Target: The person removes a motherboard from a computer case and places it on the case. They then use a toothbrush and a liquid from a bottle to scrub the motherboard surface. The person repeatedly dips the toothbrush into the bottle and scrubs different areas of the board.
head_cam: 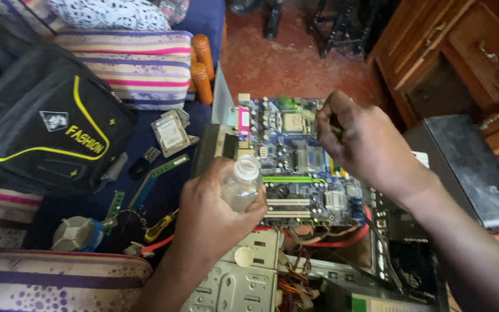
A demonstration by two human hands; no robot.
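Small clear plastic bottle (242,184), cap off, sits in the left hand (212,216) at centre-low of frame; fingers wrapped round its body, neck tilted toward upper right, over the near edge of the blue motherboard (295,167). Contents: looks near empty or holding clear liquid, can't tell which. A round white cap (244,256) lies just below the hand on the grey metal drive cage (244,277) at bottom centre. Right hand (362,141), centre-right, is closed in a fist around a thin tool w/ a green bit showing (336,130) at the thumb side; tip hidden, held over the board's upper right near the CPU socket (293,121). Board rests in an open PC case (376,254) w/ red cable (342,240) and bundled wires (295,280) along its lower edge. Left of the board, on dark blue cloth (163,190): hard drive (170,133), green RAM stick (157,173), round heatsink fan (76,234) at lower left. Black backpack w/ yellow trim (47,127) fills upper left; striped cushion (140,66) above it toward top centre. Dark metal panel (469,167) at right, wooden drawers (469,52) at upper right, red floor (284,58) at top centre.
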